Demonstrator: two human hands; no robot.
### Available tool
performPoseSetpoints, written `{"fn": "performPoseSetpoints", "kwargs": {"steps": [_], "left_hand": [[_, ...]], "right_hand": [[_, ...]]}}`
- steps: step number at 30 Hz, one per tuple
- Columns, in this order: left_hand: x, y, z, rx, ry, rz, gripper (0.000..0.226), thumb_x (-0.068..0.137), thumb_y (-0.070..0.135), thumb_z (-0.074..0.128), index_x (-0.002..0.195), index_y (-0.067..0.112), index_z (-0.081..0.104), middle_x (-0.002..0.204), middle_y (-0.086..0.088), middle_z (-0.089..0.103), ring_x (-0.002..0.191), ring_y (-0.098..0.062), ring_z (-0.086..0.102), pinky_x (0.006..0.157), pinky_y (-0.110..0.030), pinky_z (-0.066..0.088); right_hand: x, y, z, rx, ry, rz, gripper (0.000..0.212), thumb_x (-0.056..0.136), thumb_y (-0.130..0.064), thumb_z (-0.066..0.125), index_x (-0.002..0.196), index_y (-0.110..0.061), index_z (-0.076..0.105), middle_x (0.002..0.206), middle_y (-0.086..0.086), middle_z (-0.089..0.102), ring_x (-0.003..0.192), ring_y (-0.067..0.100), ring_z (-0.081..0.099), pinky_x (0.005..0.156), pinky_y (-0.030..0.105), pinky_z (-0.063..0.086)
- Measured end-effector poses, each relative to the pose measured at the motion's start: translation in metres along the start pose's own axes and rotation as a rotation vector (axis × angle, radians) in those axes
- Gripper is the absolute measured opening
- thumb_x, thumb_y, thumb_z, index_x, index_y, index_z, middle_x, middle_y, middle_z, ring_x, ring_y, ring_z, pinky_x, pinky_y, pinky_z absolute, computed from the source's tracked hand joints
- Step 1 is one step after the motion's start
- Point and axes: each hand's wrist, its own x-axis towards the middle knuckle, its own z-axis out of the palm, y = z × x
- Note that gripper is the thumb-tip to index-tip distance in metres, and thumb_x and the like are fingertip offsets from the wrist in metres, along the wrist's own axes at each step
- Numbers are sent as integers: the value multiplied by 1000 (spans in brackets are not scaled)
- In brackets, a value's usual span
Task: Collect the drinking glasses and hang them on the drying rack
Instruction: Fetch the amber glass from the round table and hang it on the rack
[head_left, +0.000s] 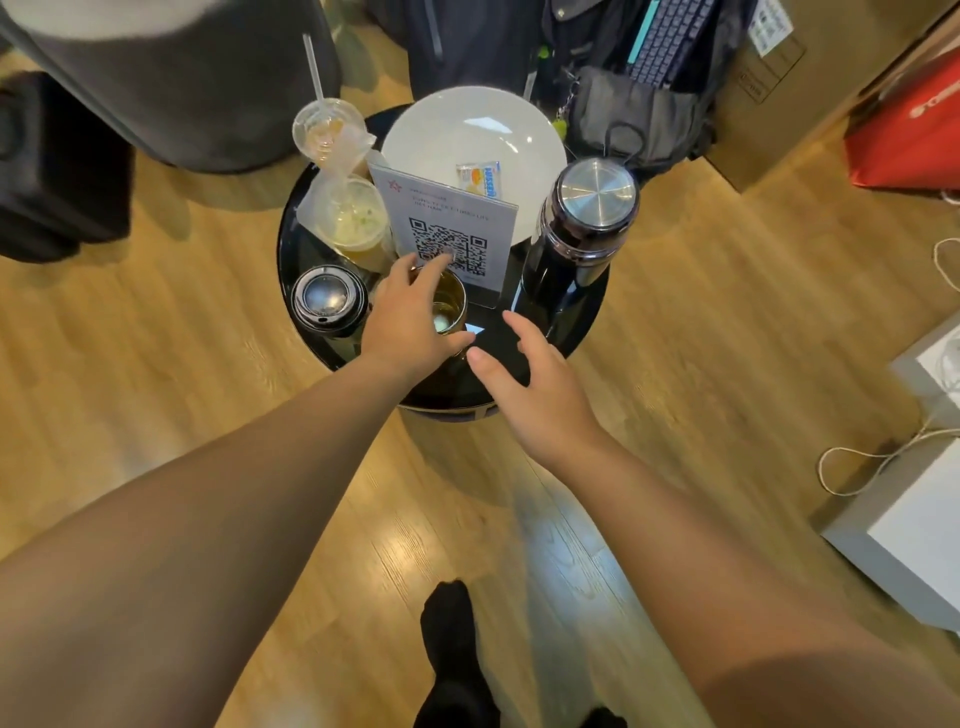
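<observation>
An amber drinking glass (451, 306) stands near the front of a small round black table (587, 322). My left hand (410, 317) curls around the glass from the left, thumb at its near side and fingers over its far rim. My right hand (535, 384) hovers open just right of the glass, fingers spread over the table's front edge, holding nothing. No drying rack is in view.
On the table stand a black lidded cup (327, 301), two plastic cups (358, 223), one with a straw (324, 127), a QR-code sign (452, 234), a white plate (467, 135) and a tall steel flask (576, 228). Bags and boxes stand behind; a white unit (914, 530) is at right.
</observation>
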Motion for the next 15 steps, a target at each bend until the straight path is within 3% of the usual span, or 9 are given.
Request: {"fn": "performPoseSetpoints", "kwargs": {"steps": [6,8,11,13,15], "left_hand": [[5,-2,-5,26,-7,9,88,74,38,90,150,35,45,149,-3,46,134,-30,50,101,-46,54],[0,0,-12,-6,11,22,87,73,39,91,148,36,47,145,-1,48,132,-27,51,99,-45,55],[-11,13,-31,-84,55,57,86,71,40,91,145,38,48,143,2,48,130,-22,52,100,-40,54],[-21,30,-48,-128,78,94,84,72,42,91,143,39,48,143,4,49,129,-17,50,98,-32,51],[-34,52,-68,-171,86,148,82,71,44,91,141,41,48,141,6,49,124,-9,47,95,-25,46]], "right_hand": [[5,-2,-2,108,21,76,72,91,-71,56,155,-50,34,163,-3,40,146,21,41,101,39,42],[7,-3,-5,204,43,132,69,93,-69,57,155,-48,36,154,-6,47,140,20,47,106,46,49],[11,-7,-8,381,67,242,61,98,-63,55,154,-43,41,133,-18,52,124,15,50,89,47,60],[12,-12,-9,519,69,328,53,99,-65,54,146,-42,47,141,-11,51,123,18,50,77,44,63],[13,-15,-12,704,48,402,58,96,-70,55,145,-40,48,144,2,51,127,27,50,78,52,66]]}}
